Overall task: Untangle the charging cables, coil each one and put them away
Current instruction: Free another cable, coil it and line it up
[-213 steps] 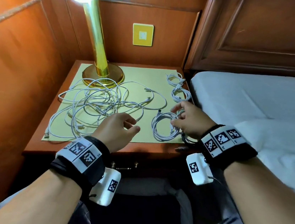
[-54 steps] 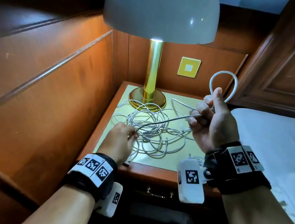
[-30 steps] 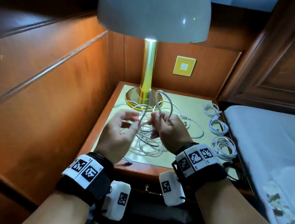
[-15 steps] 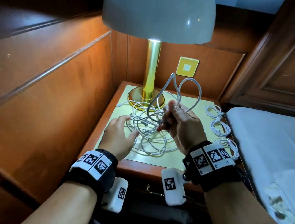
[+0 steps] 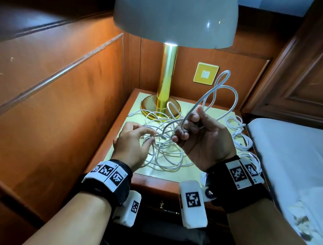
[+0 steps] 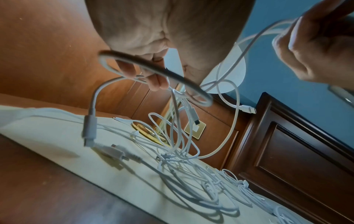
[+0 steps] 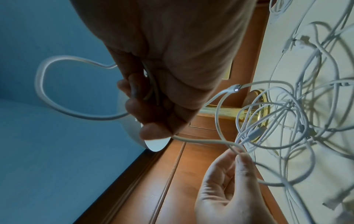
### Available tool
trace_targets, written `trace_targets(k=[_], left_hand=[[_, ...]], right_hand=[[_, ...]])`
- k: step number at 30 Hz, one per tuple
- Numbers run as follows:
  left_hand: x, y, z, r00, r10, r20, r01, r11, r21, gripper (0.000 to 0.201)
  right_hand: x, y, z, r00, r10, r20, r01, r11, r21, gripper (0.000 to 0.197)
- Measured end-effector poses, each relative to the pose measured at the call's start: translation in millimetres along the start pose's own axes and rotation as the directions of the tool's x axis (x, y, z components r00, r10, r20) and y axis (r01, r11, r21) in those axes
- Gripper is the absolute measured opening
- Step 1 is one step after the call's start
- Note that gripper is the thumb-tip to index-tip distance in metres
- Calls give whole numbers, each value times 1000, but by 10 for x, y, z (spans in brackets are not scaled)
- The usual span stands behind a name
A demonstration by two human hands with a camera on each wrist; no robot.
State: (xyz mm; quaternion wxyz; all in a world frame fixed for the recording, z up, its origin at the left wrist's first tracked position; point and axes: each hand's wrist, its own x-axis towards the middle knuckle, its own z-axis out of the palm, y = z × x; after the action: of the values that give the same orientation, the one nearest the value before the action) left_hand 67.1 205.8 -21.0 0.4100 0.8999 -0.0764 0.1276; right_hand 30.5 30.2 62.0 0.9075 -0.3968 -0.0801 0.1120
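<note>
From the head view, the right hand (image 5: 201,135) grips loops of a white cable (image 5: 217,92) above the nightstand (image 5: 149,184), the tangled pile (image 5: 165,151) lying at its 7 o'clock. In the left-wrist view, the left hand (image 6: 153,45) pinches that cable. The right-wrist view shows fingers (image 7: 153,130) clenched round it; no writing is readable, only square black-and-white tags (image 5: 237,173) on the wristbands.

Both forearms reach forward, each wrist wrapped in a black band with printed markers. The right hand (image 5: 201,136) is raised, fingers curled closed, thumb up. The left hand (image 5: 132,139) sits lower, thumb and fingertips pinched together, palm turned inward
</note>
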Motion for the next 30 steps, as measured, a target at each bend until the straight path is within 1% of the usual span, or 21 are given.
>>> trace_targets(k=[2,4,5,7,8,9,10,11,12,14,16,18,20,22,23,25,26,28,30], left_hand=[[35,-11,5,999,-7,-37,8,1000,16,11],[59,-40,6,998,-13,-68,15,1000,28,11],[64,-50,3,995,6,-98,-3,1000,26,9],[85,-92,9,975,95,-199,-96,995,6,6],[99,-110,13,957,140,-252,-145,989,-1,7],[103,-103,5,940,172,-294,-181,983,-5,7],[106,-86,-10,926,191,-326,-206,979,-9,6],[100,-58,-35,915,207,-347,-228,973,-22,6],[96,-34,-58,906,220,-362,-253,967,-44,6],[75,15,-97,898,228,-377,-285,953,-100,6],[63,35,-120,901,209,-381,-287,945,-160,6],[58,35,-139,903,178,-390,-270,943,-193,4],[67,7,-150,908,135,-397,-229,952,-201,1],[90,-43,-147,916,89,-391,-177,965,-195,6],[102,-67,-139,924,64,-377,-147,970,-194,8],[113,-96,-117,944,28,-328,-96,977,-193,11],[108,-101,-103,953,31,-301,-92,978,-190,12],[83,-81,-91,968,83,-239,-125,978,-167,14],[51,-38,-96,986,126,-110,-139,983,-119,20]], right_hand=[[-7,-9,-12,999,-6,-50,6,1000,-7,43],[11,-26,-59,987,-28,-157,18,998,-66,47],[24,-37,-103,972,-43,-230,15,992,-124,48],[41,-47,-207,920,-95,-380,-26,953,-302,47],[42,-43,-263,890,-139,-435,-63,907,-417,47],[39,-31,-312,864,-192,-465,-105,836,-539,46],[39,-14,-350,852,-245,-463,-137,749,-648,45],[45,12,-381,853,-284,-438,-151,668,-728,45],[58,42,-395,867,-298,-400,-149,611,-777,45],[90,108,-394,908,-261,-327,-129,569,-812,41],[109,162,-370,936,-211,-282,-127,543,-830,34],[107,191,-331,943,-189,-275,-134,540,-831,31],[103,187,-302,937,-196,-290,-141,547,-825,33],[107,164,-291,928,-233,-290,-125,537,-834,36],[109,152,-284,927,-243,-287,-111,554,-825,36],[112,137,-261,925,-244,-291,-70,645,-761,32],[109,131,-245,927,-239,-290,-45,696,-717,30],[98,121,-205,936,-220,-276,-10,765,-644,28],[88,116,-170,946,-206,-251,13,796,-605,28]])
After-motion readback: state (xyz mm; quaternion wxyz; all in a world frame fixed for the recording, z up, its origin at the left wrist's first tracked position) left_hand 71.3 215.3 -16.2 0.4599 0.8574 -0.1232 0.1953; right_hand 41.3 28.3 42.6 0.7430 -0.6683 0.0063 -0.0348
